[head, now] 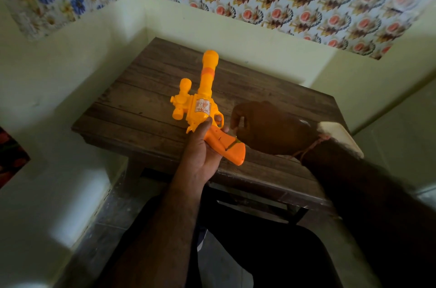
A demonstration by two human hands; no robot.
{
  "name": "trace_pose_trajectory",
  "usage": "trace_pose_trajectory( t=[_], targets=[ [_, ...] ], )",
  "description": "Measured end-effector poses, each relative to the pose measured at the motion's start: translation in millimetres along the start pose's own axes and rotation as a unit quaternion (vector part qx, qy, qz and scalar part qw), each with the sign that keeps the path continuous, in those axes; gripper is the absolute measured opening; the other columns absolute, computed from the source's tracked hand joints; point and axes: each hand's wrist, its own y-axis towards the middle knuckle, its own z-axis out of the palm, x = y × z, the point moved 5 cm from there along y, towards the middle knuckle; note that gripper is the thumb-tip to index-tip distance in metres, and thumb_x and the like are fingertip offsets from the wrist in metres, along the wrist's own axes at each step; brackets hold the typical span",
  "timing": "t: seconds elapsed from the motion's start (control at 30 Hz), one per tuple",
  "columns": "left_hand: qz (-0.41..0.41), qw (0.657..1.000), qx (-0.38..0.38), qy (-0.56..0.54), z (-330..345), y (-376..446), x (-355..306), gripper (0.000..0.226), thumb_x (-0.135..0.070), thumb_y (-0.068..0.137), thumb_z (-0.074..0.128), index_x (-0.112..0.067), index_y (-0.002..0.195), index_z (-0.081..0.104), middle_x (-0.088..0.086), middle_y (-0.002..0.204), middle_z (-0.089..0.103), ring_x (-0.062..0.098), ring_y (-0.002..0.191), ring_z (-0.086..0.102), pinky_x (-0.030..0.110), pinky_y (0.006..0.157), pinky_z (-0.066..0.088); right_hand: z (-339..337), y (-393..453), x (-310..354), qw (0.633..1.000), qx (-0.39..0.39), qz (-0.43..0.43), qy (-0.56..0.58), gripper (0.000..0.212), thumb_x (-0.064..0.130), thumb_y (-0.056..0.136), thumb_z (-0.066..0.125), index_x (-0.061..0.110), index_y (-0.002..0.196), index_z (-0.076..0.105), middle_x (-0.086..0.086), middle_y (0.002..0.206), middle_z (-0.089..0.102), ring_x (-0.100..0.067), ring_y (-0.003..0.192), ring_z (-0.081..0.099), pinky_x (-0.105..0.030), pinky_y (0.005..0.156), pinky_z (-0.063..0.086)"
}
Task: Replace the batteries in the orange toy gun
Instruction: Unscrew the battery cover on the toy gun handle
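Orange toy gun (205, 108): being held above the wooden table (132, 108) by the left hand (200, 148), whose fingers are wrapping the upper part of the grip, thumb lying along the rear of the body, forefinger showing through the trigger guard. Butt end is pointing back toward the wrist and to its right; long axis is running from there up and away, barrel tip farthest from the palm, scope sitting to the left of the barrel. Right hand (266, 129): hovering just beside the butt, fingers curling loosely inward and pinching something small, too dark to identify. Judgement: the right hand is nearer the grip's base, so it is likely heading for a battery cover there, though no cover seam is clearly showing.
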Motion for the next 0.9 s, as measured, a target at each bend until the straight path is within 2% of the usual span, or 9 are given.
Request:
trace_pose_trajectory(
  t=[0.17, 0.23, 0.3, 0.37, 0.47, 0.63, 0.73, 0.8, 0.9],
  targets=[
    [-0.006, 1.0, -0.003, 0.0, -1.1, 2.0, 0.8, 0.069, -0.028, 0.09, 0.064, -0.021, 0.151, 0.034, 0.012, 0.125, 0.057, 0.032, 0.114, 0.054, 0.057, 0.105, 0.038, -3.0, -2.8, -2.5, 0.999, 0.029, -0.02, 0.0, 0.025, 0.015, 0.081, 0.067, 0.023, 0.104, 0.062, 0.016, 0.088, 0.043, -0.008, 0.087, 0.046, -0.012, 0.059, 0.03],
    [-0.004, 1.0, 0.001, -0.008, -2.6, 3.5, 1.9, 0.068, -0.027, 0.09, 0.065, -0.021, 0.151, 0.035, 0.018, 0.134, 0.053, 0.037, 0.123, 0.048, 0.064, 0.107, 0.033, -2.5, -3.1, -2.5, 0.999, 0.033, -0.024, -0.005, 0.025, 0.021, 0.082, 0.069, 0.022, 0.106, 0.062, 0.014, 0.091, 0.045, -0.009, 0.088, 0.047, -0.016, 0.059, 0.031],
    [0.001, 1.0, 0.004, -0.017, -0.4, 2.2, 1.2, 0.064, -0.025, 0.091, 0.064, -0.023, 0.149, 0.037, 0.013, 0.123, 0.057, 0.035, 0.118, 0.051, 0.064, 0.104, 0.037, 0.5, -2.5, -1.8, 0.999, 0.028, -0.023, -0.038, 0.024, 0.03, 0.089, 0.062, 0.016, 0.109, 0.063, 0.006, 0.1, 0.055, -0.012, 0.091, 0.052, -0.02, 0.058, 0.028],
    [0.008, 1.0, -0.008, -0.012, 2.1, -0.2, -1.5, 0.059, -0.024, 0.093, 0.06, -0.025, 0.148, 0.039, 0.005, 0.109, 0.062, 0.027, 0.1, 0.06, 0.05, 0.087, 0.053, 2.3, -1.2, -2.0, 0.998, 0.004, -0.022, -0.054, 0.023, 0.026, 0.094, 0.053, 0.01, 0.107, 0.064, -0.003, 0.105, 0.063, -0.017, 0.093, 0.058, -0.018, 0.062, 0.029],
    [0.015, 1.0, -0.012, -0.008, 4.1, -1.8, -3.5, 0.052, -0.023, 0.096, 0.054, -0.025, 0.146, 0.04, 0.003, 0.103, 0.063, 0.02, 0.086, 0.06, 0.037, 0.068, 0.056, -0.8, -1.6, -5.0, 1.0, -0.012, -0.011, -0.009, 0.02, 0.022, 0.086, 0.062, 0.018, 0.106, 0.061, 0.008, 0.092, 0.055, -0.014, 0.087, 0.054, -0.02, 0.064, 0.035],
    [0.007, 1.0, -0.004, -0.014, 5.2, -2.7, -2.9, 0.053, -0.023, 0.094, 0.057, -0.024, 0.145, 0.041, 0.004, 0.106, 0.063, 0.023, 0.093, 0.06, 0.047, 0.085, 0.054, -2.5, -2.2, -6.2, 1.0, 0.008, -0.026, 0.001, 0.025, 0.023, 0.079, 0.07, 0.025, 0.103, 0.061, 0.019, 0.085, 0.043, -0.008, 0.084, 0.049, -0.011, 0.06, 0.033],
    [0.003, 1.0, -0.002, -0.013, 4.4, -2.4, -2.1, 0.058, -0.024, 0.092, 0.063, -0.025, 0.146, 0.041, 0.008, 0.115, 0.061, 0.031, 0.108, 0.057, 0.055, 0.1, 0.045, -2.6, -0.8, -4.3, 0.999, -0.004, -0.024, -0.029, 0.019, 0.031, 0.09, 0.059, 0.016, 0.101, 0.063, 0.005, 0.095, 0.058, -0.011, 0.081, 0.05, -0.005, 0.055, 0.03],
    [0.008, 1.0, -0.009, -0.008, 5.3, -3.5, -3.6, 0.054, -0.024, 0.094, 0.059, -0.026, 0.145, 0.042, 0.005, 0.109, 0.062, 0.024, 0.098, 0.061, 0.048, 0.089, 0.051, -1.4, -0.3, -1.7, 0.999, -0.011, -0.035, -0.036, 0.021, 0.023, 0.093, 0.054, 0.009, 0.106, 0.062, -0.004, 0.101, 0.062, -0.013, 0.079, 0.051, -0.004, 0.054, 0.031],
    [0.014, 1.0, -0.013, -0.01, 5.6, -3.9, -4.3, 0.052, -0.024, 0.096, 0.055, -0.024, 0.146, 0.04, 0.002, 0.103, 0.064, 0.021, 0.092, 0.06, 0.041, 0.073, 0.056, -7.3, -2.3, -0.7, 1.0, -0.018, -0.017, 0.016, 0.028, 0.021, 0.086, 0.063, 0.018, 0.113, 0.056, 0.009, 0.09, 0.055, -0.007, 0.075, 0.048, -0.007, 0.055, 0.031]
  ],
)
